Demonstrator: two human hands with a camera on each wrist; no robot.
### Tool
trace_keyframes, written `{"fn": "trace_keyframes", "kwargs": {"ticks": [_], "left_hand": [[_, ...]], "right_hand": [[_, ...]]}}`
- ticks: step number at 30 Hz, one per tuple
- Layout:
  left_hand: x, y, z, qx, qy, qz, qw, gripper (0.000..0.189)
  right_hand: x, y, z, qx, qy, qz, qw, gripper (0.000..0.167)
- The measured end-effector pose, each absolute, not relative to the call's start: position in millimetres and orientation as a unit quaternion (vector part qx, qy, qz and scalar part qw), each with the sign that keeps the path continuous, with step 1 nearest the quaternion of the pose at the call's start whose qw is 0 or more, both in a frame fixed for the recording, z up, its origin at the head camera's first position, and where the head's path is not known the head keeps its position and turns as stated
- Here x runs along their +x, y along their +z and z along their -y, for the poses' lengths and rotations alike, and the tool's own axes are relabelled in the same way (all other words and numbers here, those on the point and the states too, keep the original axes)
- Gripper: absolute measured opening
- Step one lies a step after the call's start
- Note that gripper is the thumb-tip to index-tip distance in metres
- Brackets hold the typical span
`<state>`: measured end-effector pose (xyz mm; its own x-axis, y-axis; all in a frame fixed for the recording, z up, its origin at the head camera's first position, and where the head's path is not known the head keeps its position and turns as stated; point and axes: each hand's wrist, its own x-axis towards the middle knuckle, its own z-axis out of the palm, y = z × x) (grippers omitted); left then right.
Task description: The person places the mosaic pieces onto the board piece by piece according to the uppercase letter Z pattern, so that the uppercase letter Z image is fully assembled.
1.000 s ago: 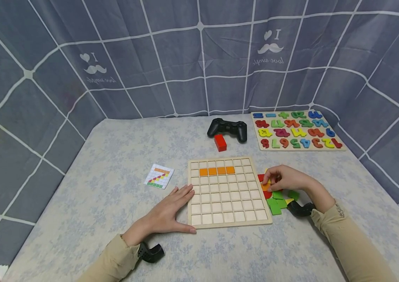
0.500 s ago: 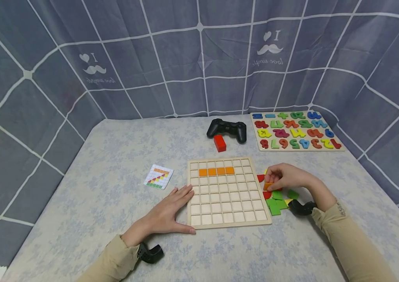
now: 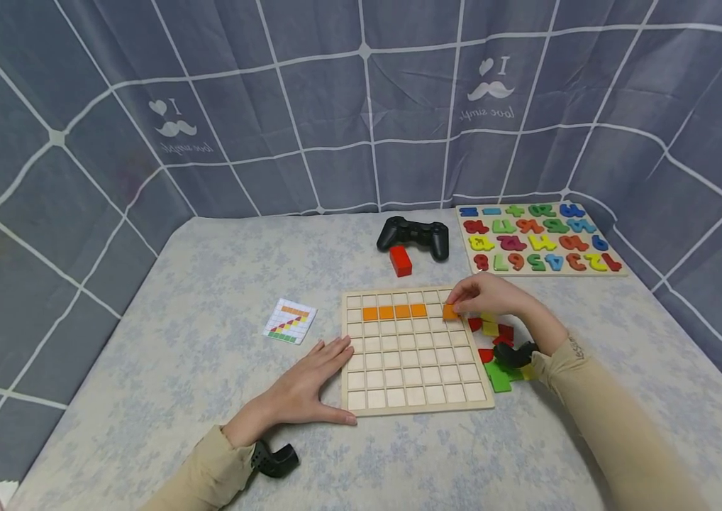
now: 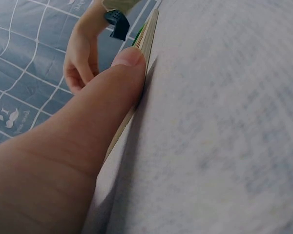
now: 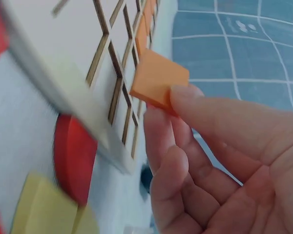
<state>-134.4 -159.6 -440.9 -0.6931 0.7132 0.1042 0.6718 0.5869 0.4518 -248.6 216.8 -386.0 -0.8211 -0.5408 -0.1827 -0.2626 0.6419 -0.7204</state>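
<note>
My right hand [image 3: 487, 294] pinches an orange square tile [image 5: 158, 78] between thumb and fingers, over the right side of the wooden grid board [image 3: 399, 410]. In the second row of that board lies a row of orange tiles [image 3: 402, 311]. My left hand [image 3: 306, 383] rests with spread, straight fingers at the board's left edge; its thumb [image 4: 129, 58] lies along the near edge. Right of the board, partly under the right wrist, are loose red, yellow and green pieces [image 3: 498, 376]. A small pattern card [image 3: 291, 321] with orange, red, yellow and green marks lies to the left.
Behind the board sit a black game controller [image 3: 413, 238] and a red block [image 3: 401, 261]. At the back right is a number puzzle board [image 3: 540, 241] with colourful pieces. A grid-patterned curtain [image 3: 310, 106] stands round the back and sides of the table.
My right hand has picked an orange tile up from the loose pieces and carried it left and away from me, over the board. The left hand stays where it was.
</note>
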Motion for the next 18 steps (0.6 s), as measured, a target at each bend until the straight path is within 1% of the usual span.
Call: {"fn": "trace_keyframes", "kwargs": {"ticks": [5, 9, 18], "left_hand": [[-134, -440, 159, 0.384, 0.233, -0.892, 0.05, 0.108], [-133, -440, 160, 0.387, 0.234, -0.891, 0.044, 0.108], [-134, -441, 160, 0.394, 0.235, -0.888, 0.036, 0.107]], "right_hand": [[-261, -388, -198, -0.215, -0.341, -0.896, 0.186, 0.015], [-267, -392, -188, -0.218, -0.321, -0.903, 0.183, 0.014], [-263, -395, -185, -0.216, -0.287, -0.922, 0.146, 0.013]]}}
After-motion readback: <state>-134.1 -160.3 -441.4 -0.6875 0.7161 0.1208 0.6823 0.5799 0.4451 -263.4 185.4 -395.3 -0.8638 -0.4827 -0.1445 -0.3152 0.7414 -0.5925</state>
